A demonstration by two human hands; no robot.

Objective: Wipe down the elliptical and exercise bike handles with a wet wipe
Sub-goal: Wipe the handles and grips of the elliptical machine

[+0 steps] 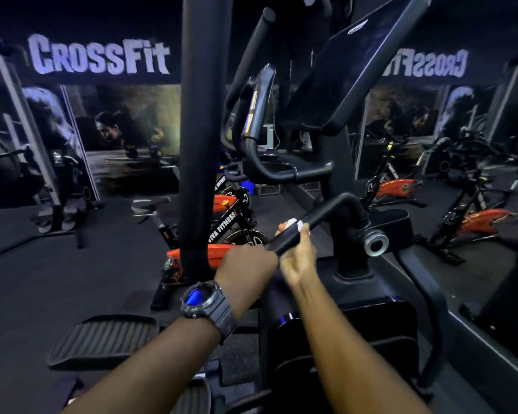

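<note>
We see both hands closed around the elliptical's low black handle [317, 222]: the left hand [247, 265] grips its near end, and the right hand [296, 258] wraps the white wet wipe [293, 224] around the bar just beyond. A dark watch [205, 303] sits on the left wrist.

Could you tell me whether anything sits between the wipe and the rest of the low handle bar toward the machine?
Nothing visible does. The right hand presses the wet wipe round the handle bar, which runs bare up to its bend; the left hand grips its near end.
</note>
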